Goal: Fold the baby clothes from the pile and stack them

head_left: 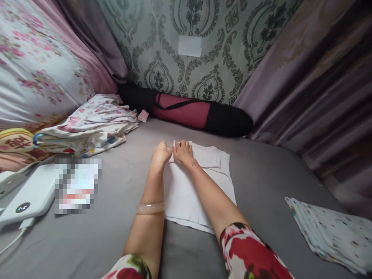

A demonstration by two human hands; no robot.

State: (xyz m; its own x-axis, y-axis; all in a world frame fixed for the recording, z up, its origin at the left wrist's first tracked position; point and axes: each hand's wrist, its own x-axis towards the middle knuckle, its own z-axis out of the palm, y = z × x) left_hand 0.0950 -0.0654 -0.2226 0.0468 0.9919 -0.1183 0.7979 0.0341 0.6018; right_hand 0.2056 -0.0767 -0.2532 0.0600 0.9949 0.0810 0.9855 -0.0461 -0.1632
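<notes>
A white garment (186, 193) lies on the grey sheet in front of me, with one sleeve folded across its upper part. My left hand (162, 154) is closed on the garment's upper left edge, its fingertips mostly hidden. Right beside it, my right hand (182, 152) has its fingers bent and pressed together on the cloth near the top left corner. The garment's right side and bottom edge lie flat, partly beneath my right forearm.
A black and maroon long bag (183, 111) lies along the wall. Piled clothes (95, 120), a white power bank (35, 193) and a blurred-out flat item (78, 186) are at left. Folded patterned cloth (334, 232) sits at right on the grey sheet (261, 201).
</notes>
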